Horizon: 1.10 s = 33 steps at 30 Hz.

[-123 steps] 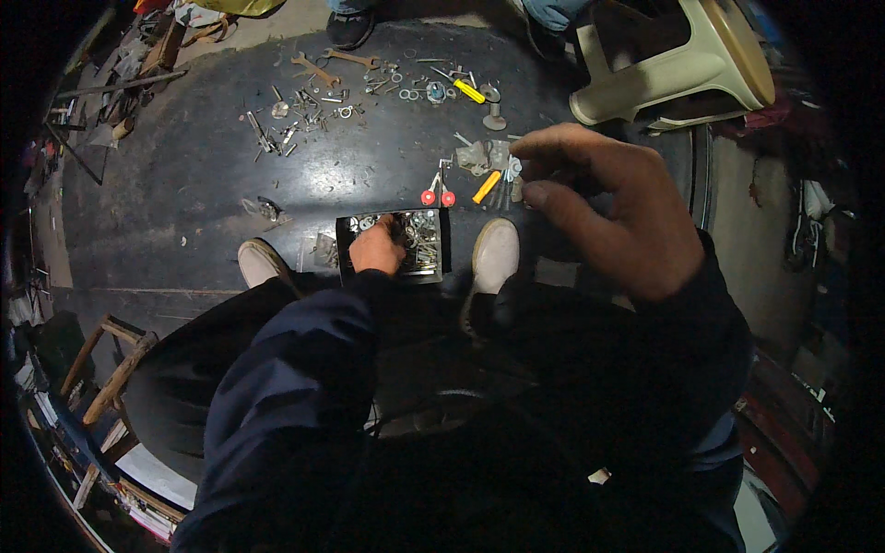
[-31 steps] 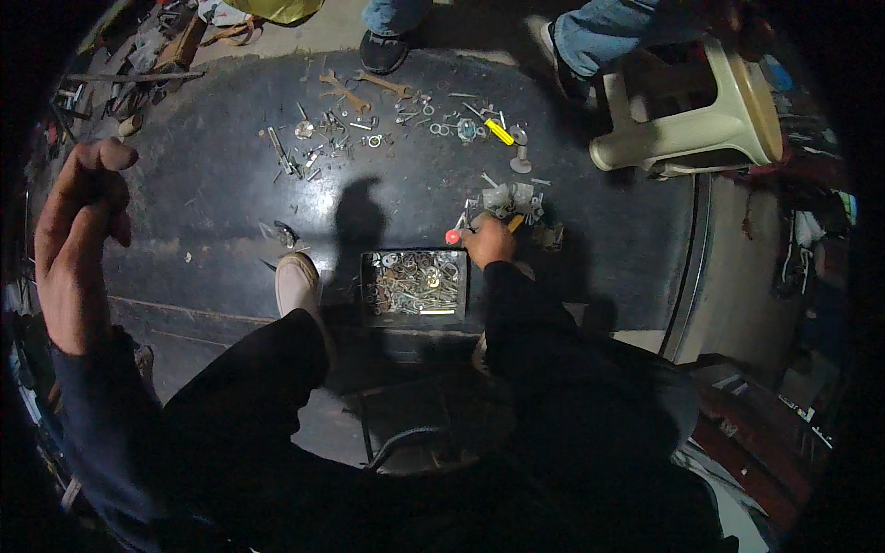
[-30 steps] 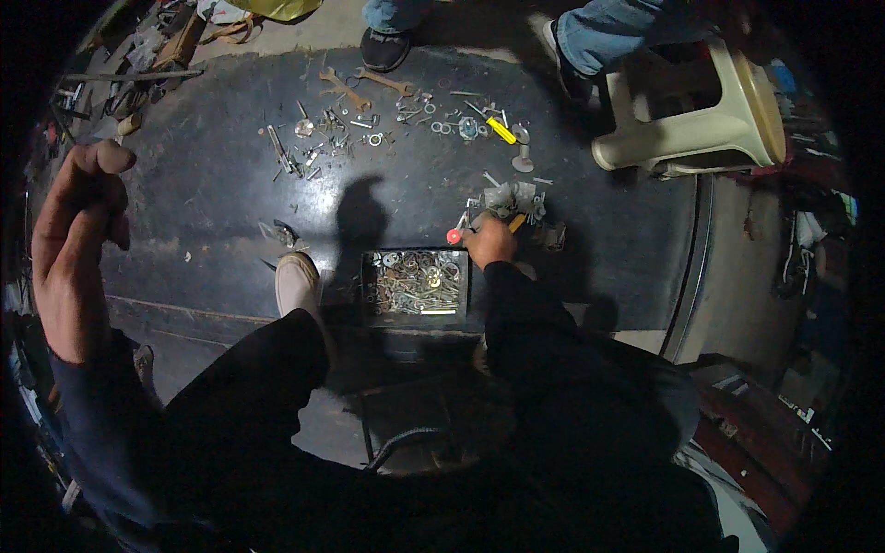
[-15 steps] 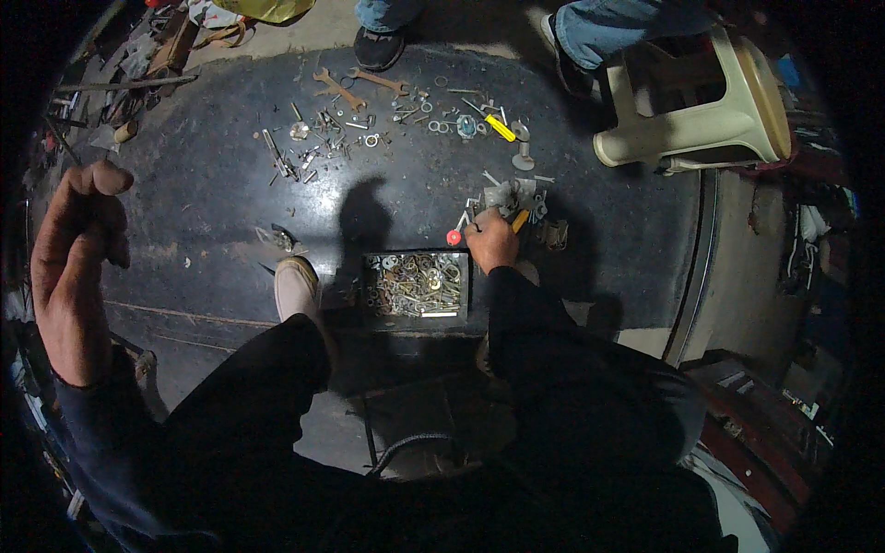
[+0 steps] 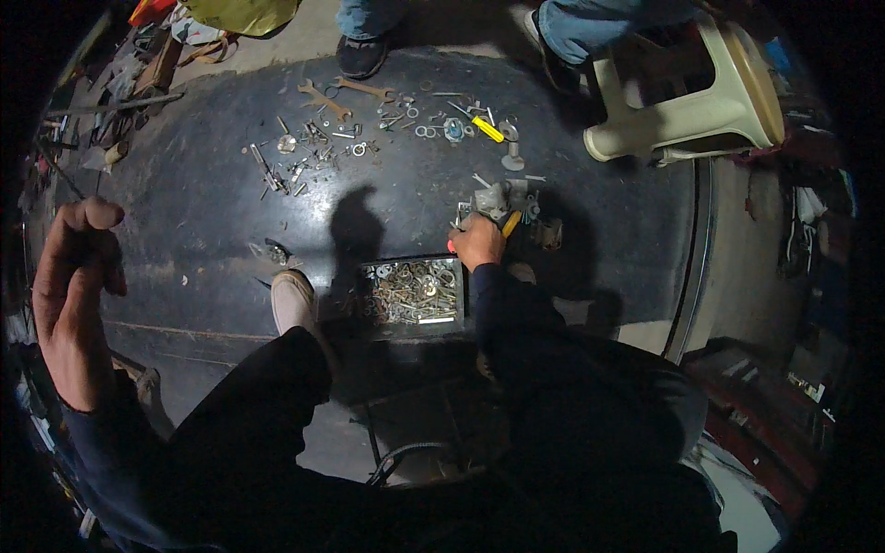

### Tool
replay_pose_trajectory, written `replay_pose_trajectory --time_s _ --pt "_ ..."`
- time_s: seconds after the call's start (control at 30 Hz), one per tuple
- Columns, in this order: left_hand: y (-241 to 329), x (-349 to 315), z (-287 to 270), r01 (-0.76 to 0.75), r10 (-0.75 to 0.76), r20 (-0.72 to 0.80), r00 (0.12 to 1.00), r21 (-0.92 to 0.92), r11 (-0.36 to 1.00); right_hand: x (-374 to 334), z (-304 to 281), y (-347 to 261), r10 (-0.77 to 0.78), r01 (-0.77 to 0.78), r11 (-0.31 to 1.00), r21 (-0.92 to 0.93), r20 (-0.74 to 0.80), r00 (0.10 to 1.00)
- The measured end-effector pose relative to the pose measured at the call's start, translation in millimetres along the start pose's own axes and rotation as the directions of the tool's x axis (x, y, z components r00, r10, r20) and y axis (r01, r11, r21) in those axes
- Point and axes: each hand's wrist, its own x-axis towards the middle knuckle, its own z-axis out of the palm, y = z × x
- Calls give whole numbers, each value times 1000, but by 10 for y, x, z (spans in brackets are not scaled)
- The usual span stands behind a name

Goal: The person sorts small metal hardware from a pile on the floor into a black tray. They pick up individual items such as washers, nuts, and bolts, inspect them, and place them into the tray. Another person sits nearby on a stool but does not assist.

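My left hand [image 5: 81, 286] is raised at the left, its fingers curled together in a pinch. A thin dark sliver sticks up from the fingertips, too small to name. My right hand [image 5: 479, 241] reaches down to the mat beside a grey metal part [image 5: 498, 196], back of the hand up and fingertips hidden. A red-ended object [image 5: 452, 246] peeks out at its left edge; whether the fingers grip it does not show. To its right lies a yellow-orange handle [image 5: 512, 223]. Just below stands a metal tray [image 5: 461, 318] full of screws, washers and other small hardware.
Two rusty spanners [image 5: 327, 100], loose bolts and nuts [image 5: 313, 152] and a yellow-handled screwdriver [image 5: 487, 128] lie on the dark mat [image 5: 203, 184]. A cream plastic stool [image 5: 645, 129] lies tipped at the right. Another person's shoe [image 5: 361, 57] is at the far edge.
My right hand has shifted slightly left and now covers more of the red-ended object. The left hand stays raised in its pinch. The whole view has shifted a little.
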Motion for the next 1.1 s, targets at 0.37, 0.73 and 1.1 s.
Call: replay_pose_trajectory --time_s 0.37,0.73,1.1 --pt "-10 -17 -50 -53 53 47 997 8 999 211 -68 175 -170 227 961 157 -311 935" --pt "63 2 -25 -17 12 76 997 64 998 269 -170 56 -157 164 986 25 -180 971" --pt "86 -38 -1 -37 39 76 996 -25 999 164 -196 52 -116 116 993 -10 -180 977"
